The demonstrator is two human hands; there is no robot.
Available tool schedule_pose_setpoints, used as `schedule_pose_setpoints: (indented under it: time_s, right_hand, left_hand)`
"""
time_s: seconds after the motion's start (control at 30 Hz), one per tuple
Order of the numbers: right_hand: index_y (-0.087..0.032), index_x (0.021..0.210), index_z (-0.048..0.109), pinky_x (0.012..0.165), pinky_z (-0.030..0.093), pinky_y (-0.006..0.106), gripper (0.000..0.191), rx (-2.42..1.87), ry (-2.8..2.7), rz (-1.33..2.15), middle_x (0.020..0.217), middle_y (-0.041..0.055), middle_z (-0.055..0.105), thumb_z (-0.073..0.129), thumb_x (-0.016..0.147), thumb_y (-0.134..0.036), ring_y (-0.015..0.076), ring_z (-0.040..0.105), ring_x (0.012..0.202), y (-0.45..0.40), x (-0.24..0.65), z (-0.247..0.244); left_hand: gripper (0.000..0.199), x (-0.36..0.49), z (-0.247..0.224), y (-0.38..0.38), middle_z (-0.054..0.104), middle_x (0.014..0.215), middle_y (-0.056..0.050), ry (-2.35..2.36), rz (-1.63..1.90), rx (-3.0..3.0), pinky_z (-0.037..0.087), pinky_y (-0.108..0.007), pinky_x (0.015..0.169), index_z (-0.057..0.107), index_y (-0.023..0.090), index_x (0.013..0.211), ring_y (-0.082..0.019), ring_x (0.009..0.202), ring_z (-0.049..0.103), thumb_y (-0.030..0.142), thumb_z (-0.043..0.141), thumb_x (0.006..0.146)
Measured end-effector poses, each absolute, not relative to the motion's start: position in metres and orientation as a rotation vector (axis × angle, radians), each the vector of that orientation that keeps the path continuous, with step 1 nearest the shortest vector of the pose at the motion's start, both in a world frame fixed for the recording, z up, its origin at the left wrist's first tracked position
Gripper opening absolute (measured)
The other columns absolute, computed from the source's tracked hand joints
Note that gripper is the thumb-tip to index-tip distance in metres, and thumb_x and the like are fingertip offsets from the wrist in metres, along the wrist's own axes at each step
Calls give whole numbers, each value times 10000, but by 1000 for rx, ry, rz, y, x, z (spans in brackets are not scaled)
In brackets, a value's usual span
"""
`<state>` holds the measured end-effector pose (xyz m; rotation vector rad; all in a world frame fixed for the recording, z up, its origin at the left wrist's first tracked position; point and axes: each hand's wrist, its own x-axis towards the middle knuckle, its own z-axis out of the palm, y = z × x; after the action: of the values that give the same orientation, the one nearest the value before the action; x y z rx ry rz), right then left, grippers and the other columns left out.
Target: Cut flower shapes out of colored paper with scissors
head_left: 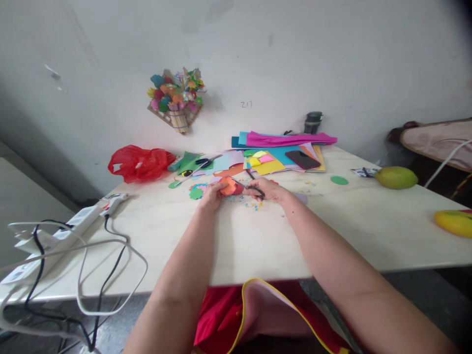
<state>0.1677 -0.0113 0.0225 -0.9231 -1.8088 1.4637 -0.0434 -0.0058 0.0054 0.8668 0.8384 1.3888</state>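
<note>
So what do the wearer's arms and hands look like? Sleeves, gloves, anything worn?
Both the left hand and right hand are ungloved. No sleeves show on the visible forearms, and I see no watch or bracelet. A small spot marks the right forearm near the wrist. Rings: too small to tell.

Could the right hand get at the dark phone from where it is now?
Probably yes: the phone lies uncovered on colored paper, and nothing tall seems to stand between it and the right hand. But that hand holds scissors, so it would likely have to set them down first.
</note>
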Motion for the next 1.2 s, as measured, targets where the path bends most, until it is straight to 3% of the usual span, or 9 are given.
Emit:
schedule_pose_setpoints:
  time_s: [0.33, 0.53, 1.2]
  right_hand:
    - [-157, 606, 543, 343, 272, 175, 289, -955, -1791, 1499, 438, -48, 488, 763, 706, -316, 45, 376, 351, -11, 168, 22]
    - [-161, 633, 539, 333, 296, 170, 350, -900, -1781, 1517, 457, -50, 491, 820, 684, -363, 50, 392, 375, -11, 168, 19]
    - [-153, 629, 563, 330, 264, 177, 343, -940, -1770, 1475, 444, -57, 482, 842, 641, -351, 45, 385, 357, -13, 167, 22]
  left_hand:
    - [115, -42, 10, -9, 707, 637, -55, 885, 1400, 850, 540, -282, 538, 681, 114, 647, -165, 544, 633, 119, 715, 537]
    - [141, -44, 5, -6, 705, 649, -51, 869, 1384, 886, 554, -308, 605, 666, 121, 658, -172, 565, 648, 130, 749, 545]
    - [150, -41, 2, -5, 711, 671, -43, 836, 1349, 900, 535, -253, 621, 678, 115, 688, -139, 578, 647, 97, 761, 565]
